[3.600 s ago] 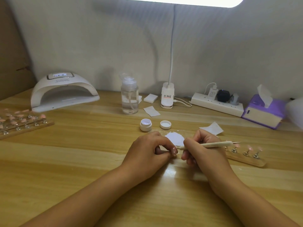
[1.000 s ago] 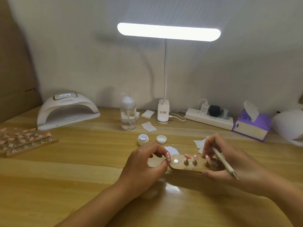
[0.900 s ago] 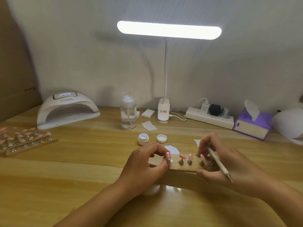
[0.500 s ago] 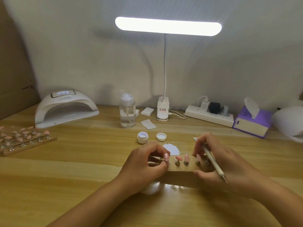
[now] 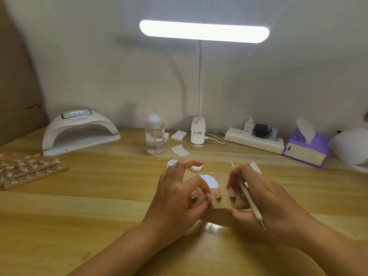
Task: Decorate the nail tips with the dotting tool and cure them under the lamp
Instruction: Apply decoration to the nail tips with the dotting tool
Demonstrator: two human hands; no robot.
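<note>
A short wooden holder strip [image 5: 221,207] with pink nail tips [image 5: 217,194] on metal stands is held just above the table, front centre. My left hand [image 5: 177,198] pinches a nail tip stand at the strip's left end between thumb and forefinger, with its other fingers lifted. My right hand [image 5: 262,202] grips the strip's right end with thumb below and fingers on top. The white dotting tool [image 5: 249,196] is tucked between the right hand's fingers, one metal point aimed toward me. The white curing lamp [image 5: 79,132] stands at the back left, its display lit.
An open white jar [image 5: 172,163], its lid [image 5: 196,167] and a white paper piece [image 5: 209,180] lie behind my hands. Racks of nail tips [image 5: 27,170] sit at the left. A pump bottle [image 5: 155,136], desk lamp [image 5: 204,31], power strip [image 5: 256,140] and tissue box [image 5: 306,148] line the back.
My right hand brought the strip from the table's right side to the centre, holding it with the tool. My left hand set its nail tip stand onto the strip's left end and spread its fingers.
</note>
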